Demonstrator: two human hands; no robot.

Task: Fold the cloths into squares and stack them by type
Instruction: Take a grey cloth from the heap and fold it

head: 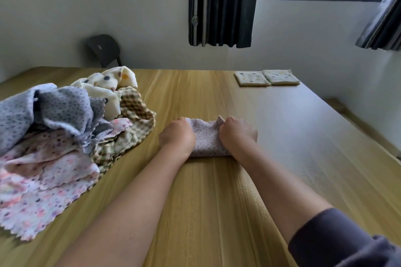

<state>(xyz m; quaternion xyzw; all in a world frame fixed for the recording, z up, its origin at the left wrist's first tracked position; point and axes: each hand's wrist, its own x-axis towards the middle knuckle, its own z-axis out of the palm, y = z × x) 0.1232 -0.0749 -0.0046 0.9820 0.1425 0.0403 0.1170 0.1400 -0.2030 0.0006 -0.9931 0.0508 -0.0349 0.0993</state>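
We have both hands on a lilac cloth (207, 137) lying mid-bench, folded small, with one corner sticking up at its far edge. Our left hand (176, 135) sits on the cloth's left side, our right hand (237, 133) on its right; both are curled into loose fists pressing down, and the fingers are tucked out of sight, so we cannot tell whether they pinch the fabric. To our left a loose pile (65, 128) of unfolded cloths covers the bench (293, 147): grey dotted, cream with big spots, checked, and pink speckled. At the far right corner two folded squares (267, 77) lie flat, side by side and touching. A dark sleeve (338, 238) is pushed up our right forearm.
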